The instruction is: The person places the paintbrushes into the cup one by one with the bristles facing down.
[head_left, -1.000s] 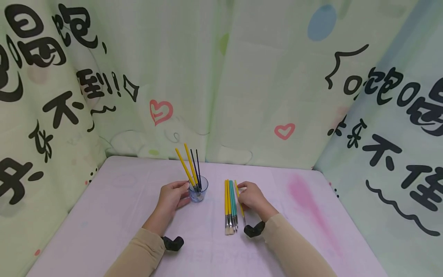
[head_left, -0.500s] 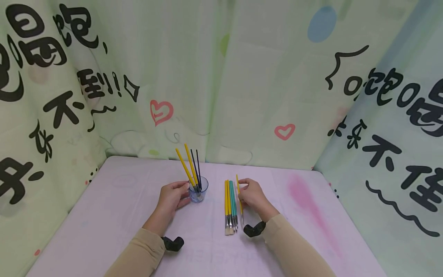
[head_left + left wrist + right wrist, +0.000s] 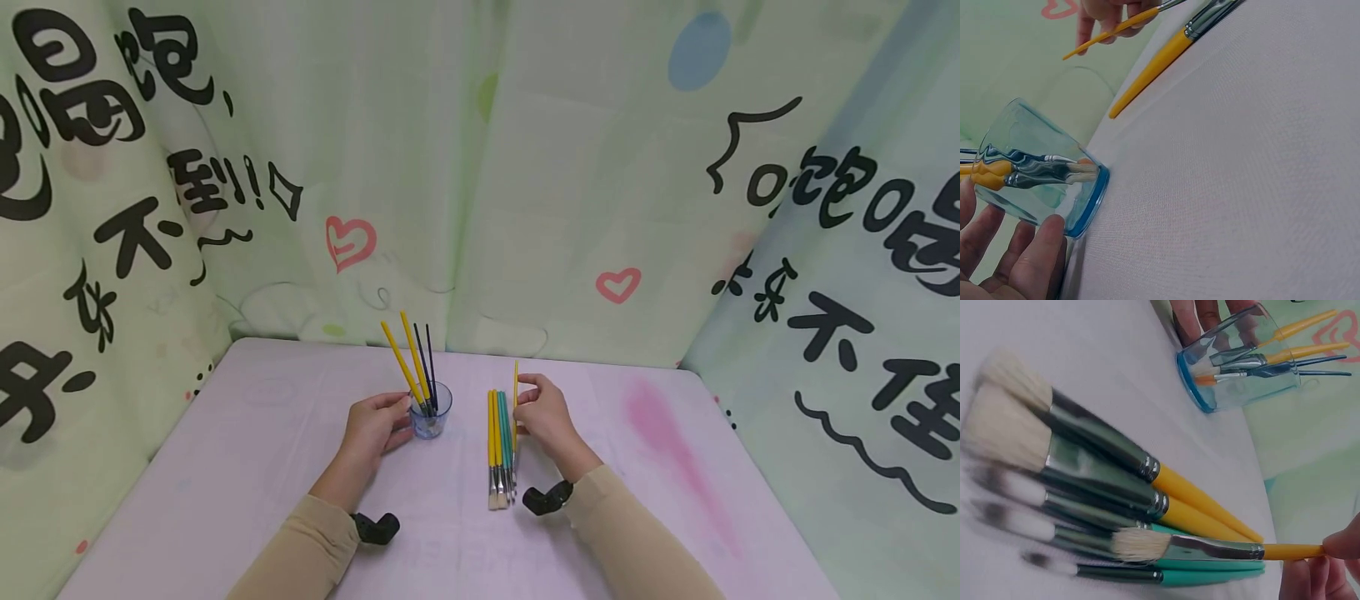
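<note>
A clear glass cup with a blue base stands on the table, holding two yellow-handled and two dark-handled paintbrushes, bristles down. My left hand holds the cup's left side with thumb and fingers. Between thumb and fingers, my right hand pinches a yellow-handled paintbrush, its flat pale bristles pointing down towards me. In the right wrist view this brush passes above the row of paintbrushes lying side by side, yellow handles and teal handles, handle ends away from me.
The cup stands left of the brush row on a pale pink-white tabletop. A pink smear marks the cloth at right. Printed curtains enclose the back and both sides. Each wrist wears a black camera mount.
My right hand has raised the yellow-handled paintbrush and moved it slightly away from me, and the brush has become more upright in view. My left hand stays at the cup.
</note>
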`<state>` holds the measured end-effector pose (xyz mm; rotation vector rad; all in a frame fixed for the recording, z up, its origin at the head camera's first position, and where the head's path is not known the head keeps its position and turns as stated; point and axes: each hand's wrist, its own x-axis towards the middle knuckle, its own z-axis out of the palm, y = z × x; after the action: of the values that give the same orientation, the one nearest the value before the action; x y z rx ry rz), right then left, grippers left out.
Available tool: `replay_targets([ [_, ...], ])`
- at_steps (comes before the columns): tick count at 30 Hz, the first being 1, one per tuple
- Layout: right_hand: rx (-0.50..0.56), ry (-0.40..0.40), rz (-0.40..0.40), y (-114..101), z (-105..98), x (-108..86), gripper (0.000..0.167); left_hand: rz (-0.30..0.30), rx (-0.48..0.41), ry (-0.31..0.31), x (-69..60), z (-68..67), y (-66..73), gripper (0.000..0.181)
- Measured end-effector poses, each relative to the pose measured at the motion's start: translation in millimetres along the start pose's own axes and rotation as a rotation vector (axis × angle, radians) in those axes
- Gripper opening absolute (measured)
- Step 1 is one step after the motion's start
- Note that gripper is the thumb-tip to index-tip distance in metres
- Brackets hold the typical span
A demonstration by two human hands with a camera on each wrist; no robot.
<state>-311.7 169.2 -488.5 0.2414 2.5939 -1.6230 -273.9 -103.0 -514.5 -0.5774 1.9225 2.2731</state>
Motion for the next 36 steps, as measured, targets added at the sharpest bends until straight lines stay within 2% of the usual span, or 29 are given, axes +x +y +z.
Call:
replay_targets([
  [11, 0.158, -0.005, -0.069, -16.3, 7.5, -5.7, 0.063, 0.0, -0.009, -0.003, 0.2, -0.3, 0.1, 0.033],
  [18, 0.188, -0.017, -0.119, -29.8, 14.1, -13.8, 0.063, -0.013, -0.008, 0.003, -0.5, 0.6, 0.1, 0.032],
  [23, 0.225, -0.027, -0.159, -38.8, 17.6, -18.4, 0.065, -0.001, -0.008, -0.002, -1.8, 0.4, 0.4, 0.033],
  [29, 0.284, -0.008, -0.2, -49.6, 23.0, -20.3, 0.065, 0.013, -0.031, -0.015, -1.1, -0.1, -0.8, 0.034],
  [36, 0.335, 0.01, -0.243, -65.5, 27.9, -23.6, 0.064, 0.01, -0.015, 0.002, 0.7, 0.7, -1.9, 0.031],
])
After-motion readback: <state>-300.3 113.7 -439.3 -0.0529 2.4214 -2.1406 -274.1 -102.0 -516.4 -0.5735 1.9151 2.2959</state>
